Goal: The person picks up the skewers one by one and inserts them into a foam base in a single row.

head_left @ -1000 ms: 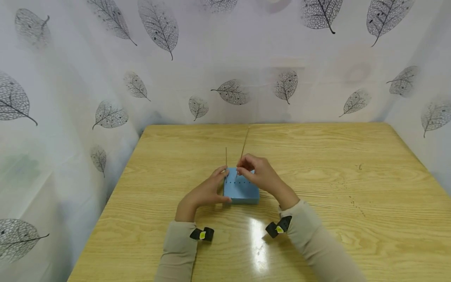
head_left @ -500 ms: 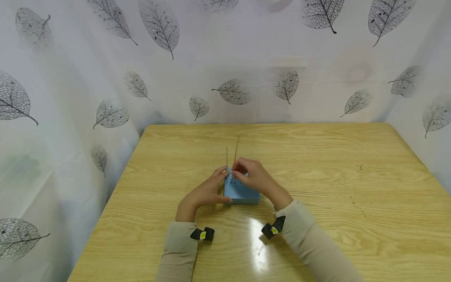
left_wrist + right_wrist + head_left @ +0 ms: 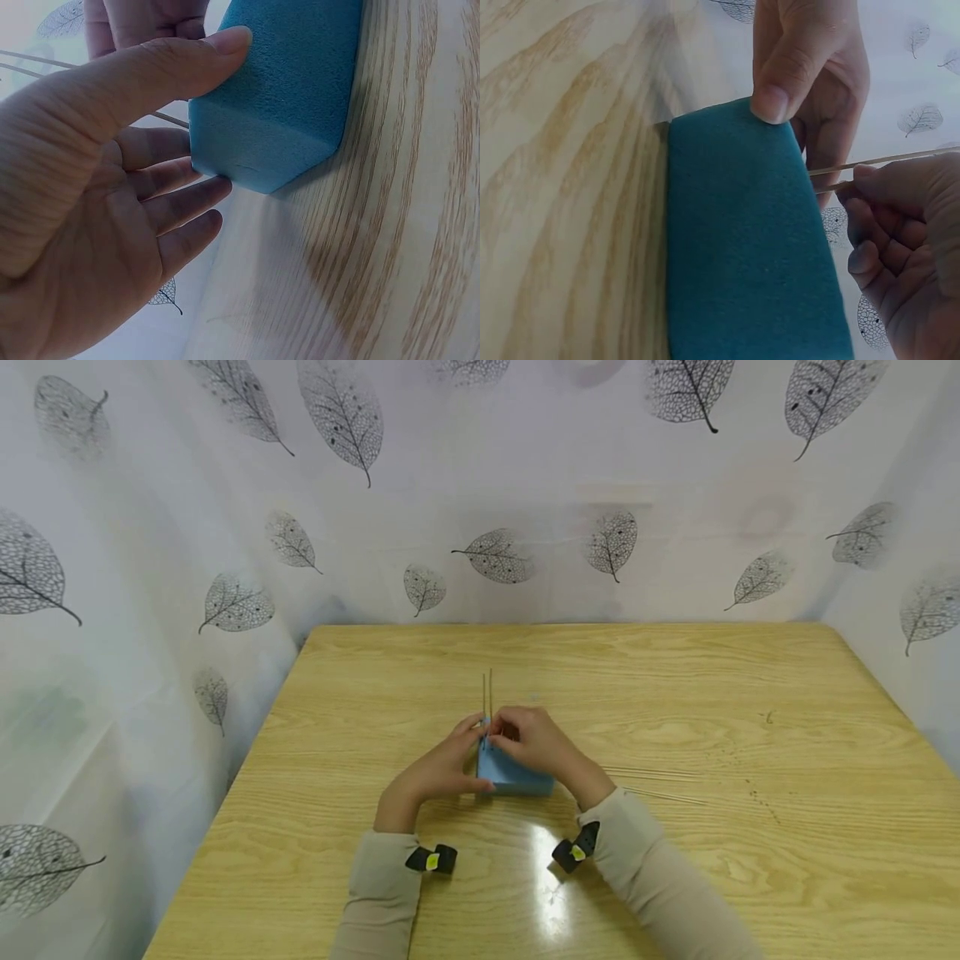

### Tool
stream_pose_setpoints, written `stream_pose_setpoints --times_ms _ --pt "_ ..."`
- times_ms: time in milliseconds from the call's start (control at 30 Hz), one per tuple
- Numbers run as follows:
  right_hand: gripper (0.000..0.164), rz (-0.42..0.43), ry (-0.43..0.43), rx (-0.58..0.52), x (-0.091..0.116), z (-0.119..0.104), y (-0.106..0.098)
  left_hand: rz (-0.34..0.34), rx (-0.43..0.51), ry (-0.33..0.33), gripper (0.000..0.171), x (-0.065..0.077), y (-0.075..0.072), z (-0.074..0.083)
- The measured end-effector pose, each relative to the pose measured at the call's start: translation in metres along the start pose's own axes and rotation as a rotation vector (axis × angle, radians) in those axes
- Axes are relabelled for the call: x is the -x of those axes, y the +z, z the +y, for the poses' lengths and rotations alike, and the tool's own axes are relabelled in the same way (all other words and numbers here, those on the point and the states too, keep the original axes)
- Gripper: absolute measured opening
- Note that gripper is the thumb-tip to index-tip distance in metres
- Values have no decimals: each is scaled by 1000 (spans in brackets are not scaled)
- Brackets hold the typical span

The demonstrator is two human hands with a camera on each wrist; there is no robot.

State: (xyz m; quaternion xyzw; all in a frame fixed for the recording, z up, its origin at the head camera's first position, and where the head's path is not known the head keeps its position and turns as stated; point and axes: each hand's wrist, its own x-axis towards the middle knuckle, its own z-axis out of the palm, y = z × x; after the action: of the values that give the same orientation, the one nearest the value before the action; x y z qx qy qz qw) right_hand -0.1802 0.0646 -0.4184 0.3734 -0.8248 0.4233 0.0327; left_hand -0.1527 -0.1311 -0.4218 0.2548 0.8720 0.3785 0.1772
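A light blue foam block (image 3: 517, 777) with a row of small holes across its top lies on the table. My left hand (image 3: 442, 764) holds its left end, thumb on the front edge and fingers along the far side, as the left wrist view shows on the block (image 3: 292, 75). One thin wooden stick (image 3: 483, 693) stands upright in the block near that end. My right hand (image 3: 536, 739) pinches a second stick (image 3: 491, 689) between thumb and forefinger, low down near the block's top, right beside the first. The right hand covers most of the holes.
Several more thin sticks (image 3: 652, 771) lie on the wooden table (image 3: 750, 710) to the right of the block, partly behind the right forearm. A white curtain (image 3: 540, 585) with leaf prints hangs behind the table and along its sides.
My right hand has moved left with its stick, which has gone from leaning to nearly upright and sunk lower beside the standing one. The left hand and block have stayed put.
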Motion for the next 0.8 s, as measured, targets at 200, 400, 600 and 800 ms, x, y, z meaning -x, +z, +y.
stream_pose_setpoints --times_ms 200,400,600,800 --pt "9 -10 41 33 2 -2 3 1 0 -3 88 0 1 0" --pt "9 -7 36 76 3 -4 2 -3 -4 -8 88 0 0 2" --pt "8 -28 49 122 3 -5 0 -7 -7 -8 89 -2 0 4" --pt "5 -61 91 116 2 -6 1 -4 -9 -18 90 0 1 2"
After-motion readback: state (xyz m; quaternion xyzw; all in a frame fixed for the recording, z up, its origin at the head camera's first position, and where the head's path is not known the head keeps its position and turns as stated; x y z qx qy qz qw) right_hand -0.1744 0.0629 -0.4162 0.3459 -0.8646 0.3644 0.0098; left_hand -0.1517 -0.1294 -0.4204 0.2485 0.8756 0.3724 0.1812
